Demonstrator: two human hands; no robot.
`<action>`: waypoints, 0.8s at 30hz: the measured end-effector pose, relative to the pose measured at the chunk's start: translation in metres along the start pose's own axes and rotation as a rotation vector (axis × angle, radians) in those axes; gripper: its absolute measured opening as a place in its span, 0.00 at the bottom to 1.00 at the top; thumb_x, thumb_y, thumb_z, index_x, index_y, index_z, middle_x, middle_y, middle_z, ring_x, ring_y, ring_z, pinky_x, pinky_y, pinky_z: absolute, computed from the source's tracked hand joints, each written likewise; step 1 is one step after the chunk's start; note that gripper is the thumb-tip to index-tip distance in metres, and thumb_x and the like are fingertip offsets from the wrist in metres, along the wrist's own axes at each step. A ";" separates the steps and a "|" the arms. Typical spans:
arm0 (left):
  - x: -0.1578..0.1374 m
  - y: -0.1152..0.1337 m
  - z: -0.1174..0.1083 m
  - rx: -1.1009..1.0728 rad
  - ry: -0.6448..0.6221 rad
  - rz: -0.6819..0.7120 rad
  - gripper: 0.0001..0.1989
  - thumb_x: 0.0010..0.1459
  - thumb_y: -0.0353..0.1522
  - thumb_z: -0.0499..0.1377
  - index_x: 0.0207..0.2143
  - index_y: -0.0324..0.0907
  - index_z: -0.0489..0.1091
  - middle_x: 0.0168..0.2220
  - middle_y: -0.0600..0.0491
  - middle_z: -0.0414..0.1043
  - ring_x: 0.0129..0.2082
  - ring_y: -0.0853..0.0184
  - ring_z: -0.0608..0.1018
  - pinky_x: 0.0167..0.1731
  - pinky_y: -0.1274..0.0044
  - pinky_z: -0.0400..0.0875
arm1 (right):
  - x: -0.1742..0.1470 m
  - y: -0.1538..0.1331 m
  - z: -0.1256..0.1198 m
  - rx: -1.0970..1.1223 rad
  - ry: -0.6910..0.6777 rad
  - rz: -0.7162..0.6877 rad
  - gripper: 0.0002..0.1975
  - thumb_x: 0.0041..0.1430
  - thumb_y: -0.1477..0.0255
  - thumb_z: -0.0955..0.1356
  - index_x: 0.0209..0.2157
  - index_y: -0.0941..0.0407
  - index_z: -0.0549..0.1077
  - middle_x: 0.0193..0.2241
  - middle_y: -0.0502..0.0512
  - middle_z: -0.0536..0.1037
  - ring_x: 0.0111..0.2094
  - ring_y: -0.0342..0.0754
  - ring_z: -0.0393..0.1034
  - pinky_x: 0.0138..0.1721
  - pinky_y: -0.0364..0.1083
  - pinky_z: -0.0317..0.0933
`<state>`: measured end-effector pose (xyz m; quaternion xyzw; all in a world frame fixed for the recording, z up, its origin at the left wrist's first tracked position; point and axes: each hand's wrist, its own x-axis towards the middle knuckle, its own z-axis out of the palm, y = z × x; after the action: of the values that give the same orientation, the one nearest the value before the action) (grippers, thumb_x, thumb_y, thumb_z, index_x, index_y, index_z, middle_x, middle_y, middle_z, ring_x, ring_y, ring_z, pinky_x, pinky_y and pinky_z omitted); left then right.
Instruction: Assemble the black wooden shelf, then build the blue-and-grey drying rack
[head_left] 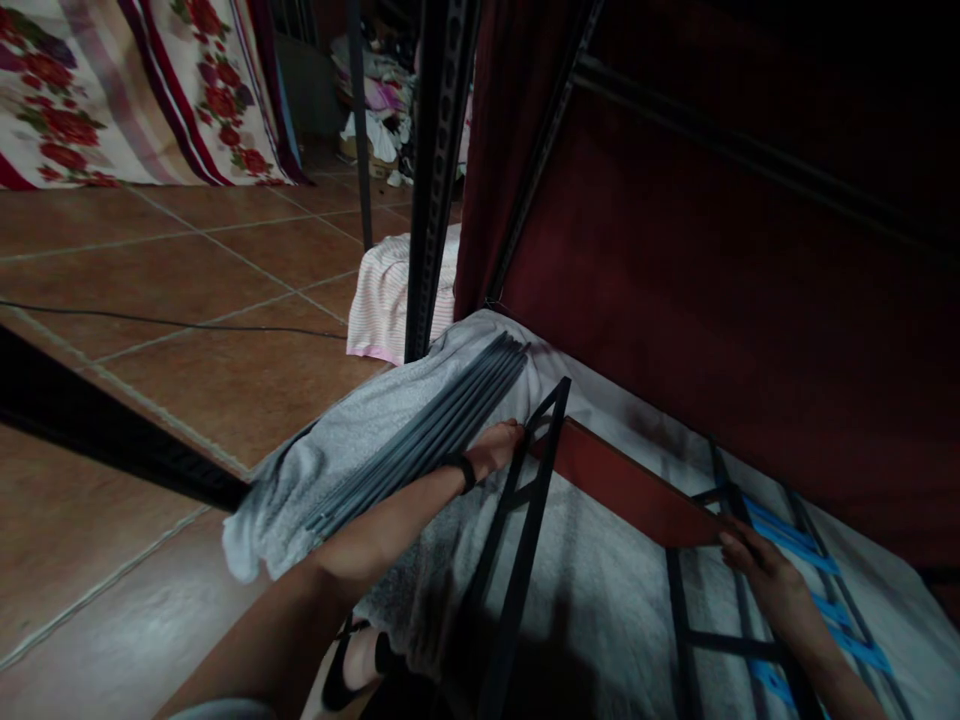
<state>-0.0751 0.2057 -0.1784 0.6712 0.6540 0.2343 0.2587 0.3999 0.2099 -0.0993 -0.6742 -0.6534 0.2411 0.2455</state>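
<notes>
Left hand (495,448) grips the near-left frame (541,485), right hand (765,575) clasps the board (630,480); steady both ends evenly.

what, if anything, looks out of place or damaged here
Only the jumbled heap of cloths at the back looks untidy. Otherwise nothing stands out: the right hand grips one end of the red board, the left hand is at a black frame, and the grey rods lie together. Shadow could hide small damage.
</notes>
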 end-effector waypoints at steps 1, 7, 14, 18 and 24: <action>-0.003 0.001 -0.001 -0.002 -0.006 0.013 0.16 0.65 0.40 0.59 0.51 0.41 0.71 0.50 0.46 0.73 0.45 0.63 0.77 0.45 0.66 0.77 | 0.000 0.001 0.000 -0.010 -0.005 0.001 0.32 0.55 0.48 0.68 0.56 0.51 0.73 0.54 0.62 0.77 0.43 0.58 0.80 0.49 0.53 0.74; -0.008 0.003 -0.010 0.007 -0.027 0.027 0.16 0.65 0.40 0.59 0.50 0.40 0.71 0.49 0.47 0.73 0.45 0.63 0.77 0.45 0.66 0.76 | 0.001 0.005 -0.002 -0.042 -0.012 -0.040 0.31 0.55 0.49 0.68 0.56 0.51 0.73 0.53 0.62 0.77 0.42 0.59 0.80 0.49 0.55 0.74; -0.012 0.000 -0.014 0.070 -0.038 0.133 0.09 0.66 0.30 0.55 0.43 0.40 0.74 0.47 0.48 0.74 0.48 0.63 0.76 0.50 0.67 0.72 | 0.003 0.006 -0.002 -0.063 -0.002 -0.062 0.32 0.55 0.49 0.68 0.56 0.52 0.74 0.52 0.62 0.79 0.40 0.60 0.81 0.48 0.56 0.75; -0.009 -0.006 -0.015 0.103 -0.016 0.159 0.13 0.65 0.28 0.50 0.41 0.42 0.75 0.44 0.48 0.75 0.42 0.62 0.77 0.45 0.71 0.71 | 0.003 0.007 -0.002 -0.081 0.006 -0.067 0.31 0.55 0.49 0.68 0.56 0.52 0.74 0.50 0.61 0.80 0.39 0.59 0.81 0.48 0.57 0.74; -0.005 -0.005 -0.015 0.136 -0.029 0.207 0.13 0.64 0.27 0.50 0.40 0.40 0.75 0.43 0.46 0.76 0.42 0.61 0.78 0.43 0.72 0.70 | 0.005 0.008 -0.003 -0.134 -0.010 -0.054 0.30 0.57 0.49 0.66 0.55 0.51 0.74 0.50 0.61 0.79 0.42 0.58 0.80 0.52 0.57 0.72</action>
<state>-0.0889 0.2017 -0.1696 0.7544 0.5917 0.2051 0.1966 0.4082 0.2143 -0.1023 -0.6701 -0.6872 0.1938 0.2031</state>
